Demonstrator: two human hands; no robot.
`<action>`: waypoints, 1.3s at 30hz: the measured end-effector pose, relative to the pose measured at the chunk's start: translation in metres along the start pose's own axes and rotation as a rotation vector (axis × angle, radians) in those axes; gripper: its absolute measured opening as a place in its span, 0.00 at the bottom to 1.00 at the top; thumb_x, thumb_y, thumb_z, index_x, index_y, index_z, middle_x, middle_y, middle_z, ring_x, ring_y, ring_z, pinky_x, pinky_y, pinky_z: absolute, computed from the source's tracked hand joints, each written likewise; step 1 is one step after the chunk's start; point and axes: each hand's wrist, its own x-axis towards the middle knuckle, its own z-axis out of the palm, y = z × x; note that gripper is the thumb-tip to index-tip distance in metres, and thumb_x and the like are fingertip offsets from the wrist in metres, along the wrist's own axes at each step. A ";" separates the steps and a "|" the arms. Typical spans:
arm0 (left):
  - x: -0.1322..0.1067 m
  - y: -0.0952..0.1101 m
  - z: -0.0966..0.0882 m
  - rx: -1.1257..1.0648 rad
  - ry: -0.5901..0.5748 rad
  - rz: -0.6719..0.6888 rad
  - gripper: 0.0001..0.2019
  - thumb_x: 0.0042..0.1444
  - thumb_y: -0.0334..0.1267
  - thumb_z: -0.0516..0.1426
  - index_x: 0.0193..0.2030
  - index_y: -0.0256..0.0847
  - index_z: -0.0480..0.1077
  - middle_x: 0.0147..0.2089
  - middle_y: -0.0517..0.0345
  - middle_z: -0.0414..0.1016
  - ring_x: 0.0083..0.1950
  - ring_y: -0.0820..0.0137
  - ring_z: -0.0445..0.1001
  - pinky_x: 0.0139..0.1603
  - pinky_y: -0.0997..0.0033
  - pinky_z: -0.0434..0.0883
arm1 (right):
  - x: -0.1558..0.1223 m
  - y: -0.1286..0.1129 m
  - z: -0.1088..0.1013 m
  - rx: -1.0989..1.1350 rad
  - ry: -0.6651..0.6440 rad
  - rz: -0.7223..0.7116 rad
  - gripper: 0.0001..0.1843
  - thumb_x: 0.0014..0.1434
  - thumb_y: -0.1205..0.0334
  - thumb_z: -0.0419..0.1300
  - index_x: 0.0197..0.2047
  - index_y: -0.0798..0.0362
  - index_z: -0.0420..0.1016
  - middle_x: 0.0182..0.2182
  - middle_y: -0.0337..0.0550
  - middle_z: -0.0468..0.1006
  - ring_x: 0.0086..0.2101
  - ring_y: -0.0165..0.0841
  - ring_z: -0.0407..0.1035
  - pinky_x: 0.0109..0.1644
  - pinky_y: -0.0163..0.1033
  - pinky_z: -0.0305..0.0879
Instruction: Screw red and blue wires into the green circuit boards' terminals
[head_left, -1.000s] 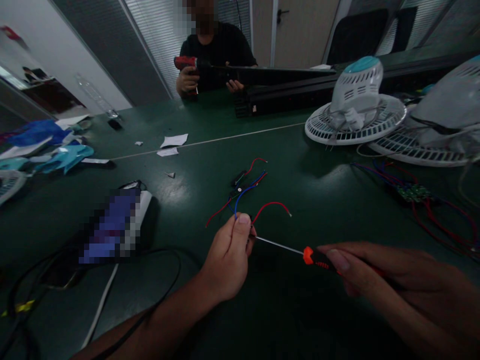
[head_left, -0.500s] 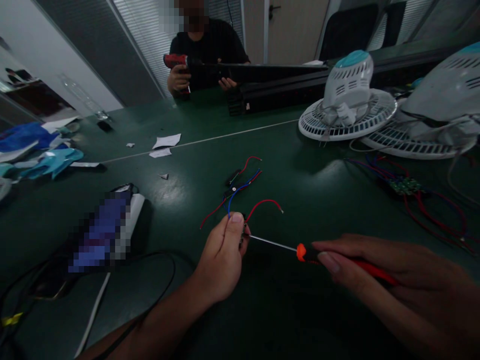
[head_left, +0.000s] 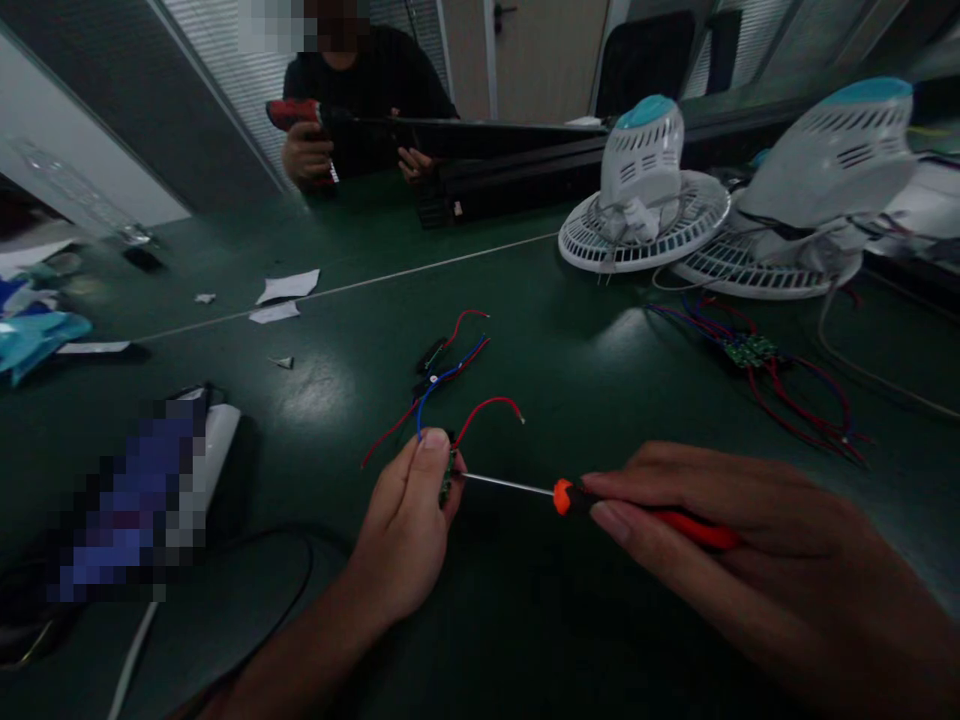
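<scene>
A small green circuit board [head_left: 447, 478] is pinched in my left hand [head_left: 409, 530], mostly covered by the fingers. From its top come a red wire [head_left: 491, 401] and a blue wire [head_left: 421, 405]. My right hand [head_left: 720, 550] is closed round a screwdriver [head_left: 562, 495] with a red and black handle. The thin metal shaft points left, and its tip meets the board's edge beside my left fingers; the exact contact is too small to tell. Just beyond, small black parts [head_left: 430, 358] with red and blue wires lie on the green table [head_left: 525, 610].
Two white fan heads [head_left: 643, 225] lie grille-down at the right, near another wired circuit board [head_left: 750, 350]. Across the table a person holds a red drill [head_left: 294, 113] against a long black bar [head_left: 517, 150]. Paper scraps [head_left: 289, 286] and a blurred-out device [head_left: 135, 500] are on the left.
The whole view has shifted, so everything appears further left. Both hands keep their grips, and the screwdriver's tip stays at the board.
</scene>
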 end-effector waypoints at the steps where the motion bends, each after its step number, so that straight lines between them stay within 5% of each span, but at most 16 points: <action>1: 0.000 -0.001 -0.001 0.007 0.002 0.010 0.18 0.50 0.53 0.63 0.23 0.40 0.72 0.21 0.65 0.65 0.23 0.75 0.64 0.22 0.80 0.64 | 0.000 0.000 0.000 0.003 0.008 -0.004 0.12 0.59 0.70 0.57 0.34 0.47 0.81 0.23 0.38 0.80 0.21 0.31 0.73 0.20 0.34 0.67; 8: -0.001 -0.002 -0.001 -0.016 0.017 0.005 0.18 0.50 0.53 0.63 0.22 0.40 0.72 0.21 0.65 0.65 0.24 0.75 0.64 0.23 0.80 0.67 | 0.000 -0.001 0.002 0.015 0.030 0.057 0.08 0.58 0.65 0.60 0.37 0.47 0.81 0.32 0.41 0.85 0.29 0.34 0.79 0.22 0.32 0.71; 11: -0.002 -0.001 0.001 -0.034 0.008 -0.029 0.18 0.46 0.54 0.65 0.22 0.40 0.72 0.22 0.65 0.67 0.24 0.75 0.65 0.24 0.80 0.67 | -0.002 -0.001 0.004 0.116 0.129 0.220 0.10 0.56 0.57 0.65 0.42 0.46 0.80 0.29 0.36 0.84 0.23 0.29 0.77 0.19 0.27 0.71; 14: -0.003 0.000 0.001 -0.027 -0.009 -0.035 0.19 0.46 0.55 0.65 0.22 0.41 0.72 0.21 0.65 0.66 0.23 0.75 0.64 0.21 0.81 0.65 | -0.005 0.000 0.005 0.174 0.119 0.265 0.15 0.62 0.51 0.58 0.47 0.47 0.78 0.24 0.35 0.80 0.20 0.28 0.75 0.19 0.28 0.70; 17: -0.002 0.001 0.001 -0.032 0.004 -0.031 0.19 0.45 0.56 0.65 0.22 0.41 0.72 0.21 0.65 0.66 0.24 0.75 0.64 0.22 0.81 0.66 | -0.008 0.004 0.006 0.147 0.036 0.285 0.20 0.69 0.52 0.48 0.55 0.47 0.74 0.20 0.34 0.78 0.18 0.29 0.74 0.19 0.30 0.70; 24: -0.002 0.003 0.003 -0.094 0.017 -0.051 0.19 0.41 0.55 0.68 0.22 0.40 0.72 0.22 0.65 0.66 0.25 0.75 0.66 0.25 0.81 0.69 | -0.004 0.005 0.006 0.027 0.050 0.208 0.16 0.66 0.55 0.53 0.50 0.52 0.76 0.14 0.32 0.74 0.12 0.29 0.69 0.12 0.32 0.61; 31: -0.001 0.002 0.003 -0.105 0.025 -0.060 0.19 0.43 0.54 0.67 0.21 0.41 0.71 0.22 0.66 0.66 0.25 0.76 0.66 0.26 0.82 0.70 | -0.005 0.003 0.006 0.063 0.097 0.191 0.11 0.63 0.59 0.58 0.48 0.44 0.73 0.29 0.36 0.85 0.21 0.31 0.78 0.19 0.32 0.69; 39: -0.001 -0.003 -0.001 -0.071 -0.016 -0.010 0.18 0.53 0.52 0.62 0.23 0.40 0.73 0.22 0.65 0.66 0.25 0.76 0.65 0.23 0.81 0.67 | -0.010 0.009 0.010 0.095 0.110 0.201 0.12 0.63 0.56 0.59 0.51 0.37 0.71 0.28 0.31 0.82 0.26 0.31 0.80 0.19 0.28 0.71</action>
